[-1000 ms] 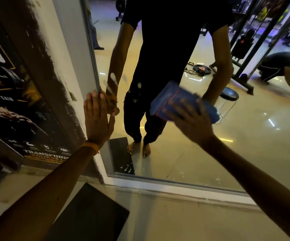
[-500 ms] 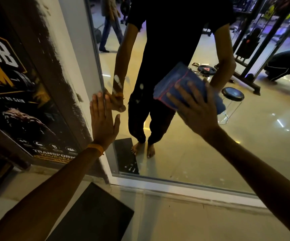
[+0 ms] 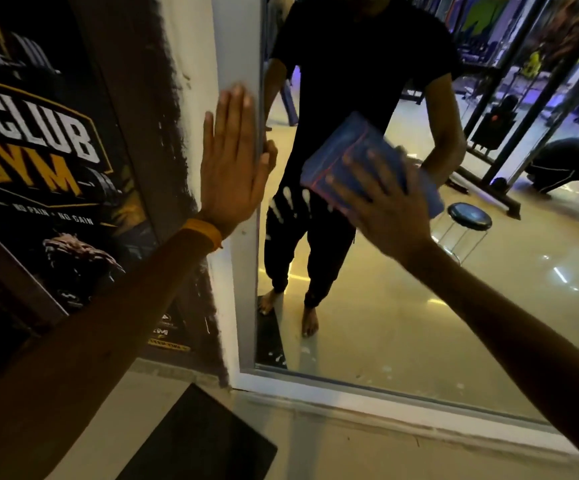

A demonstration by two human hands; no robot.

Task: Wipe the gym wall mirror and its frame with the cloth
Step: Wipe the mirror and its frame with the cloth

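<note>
One folded cloth (image 3: 345,150) on glossy mirror (image 3: 402,323)

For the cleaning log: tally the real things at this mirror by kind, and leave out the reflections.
Hands: 2, left hand and right hand
Cloth: 1
Mirror: 1
Poster: 1
Wristband: 1
Floor mat: 1
Total: 7
</note>
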